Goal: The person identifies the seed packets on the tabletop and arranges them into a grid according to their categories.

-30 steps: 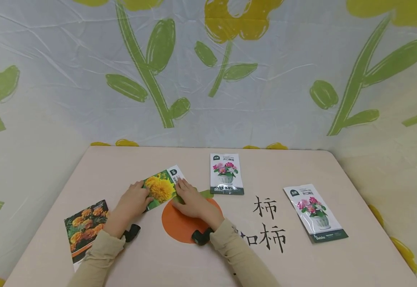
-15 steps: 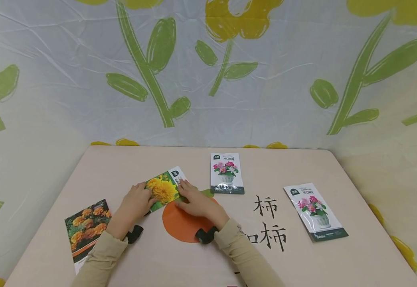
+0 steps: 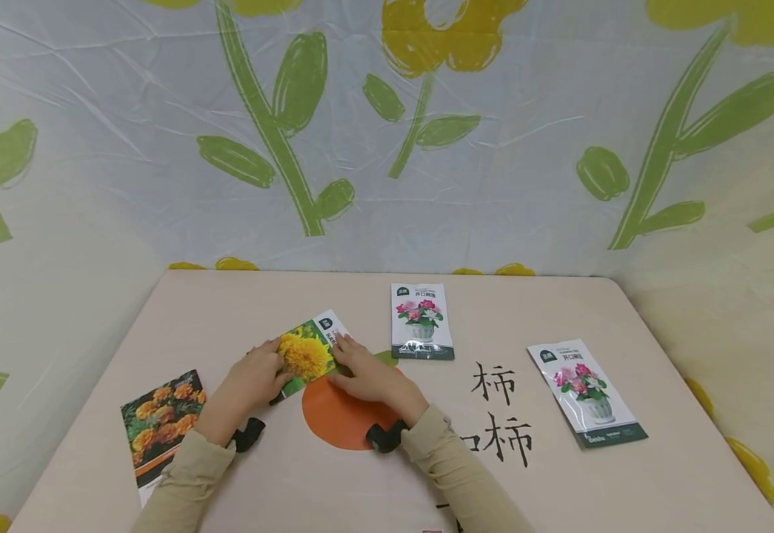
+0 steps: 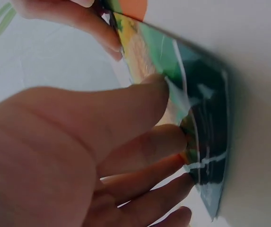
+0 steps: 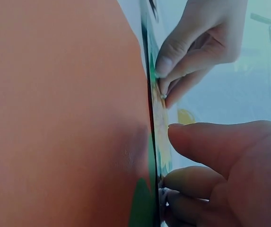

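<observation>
A seed packet with a large yellow flower lies at a slant on the table, overlapping the edge of the printed orange persimmon. My left hand is at its left end, and the right wrist view shows the thumb and forefinger pinching it there. The left wrist view shows the thumb on the packet's printed face and the fingertips along its dark green end. My right hand rests its fingertips on the white top end, thumb spread apart. Its palm side shows in the right wrist view.
To the left lies a packet with orange marigolds, partly behind my left forearm. Two white packets with pink potted flowers lie beyond and to the right: one upright packet, one slanted packet. Black characters are printed on the tablecloth.
The yellow-flower packet has slid slightly to the right and a touch nearer, both hands moving along with it. The other packets stay put.
</observation>
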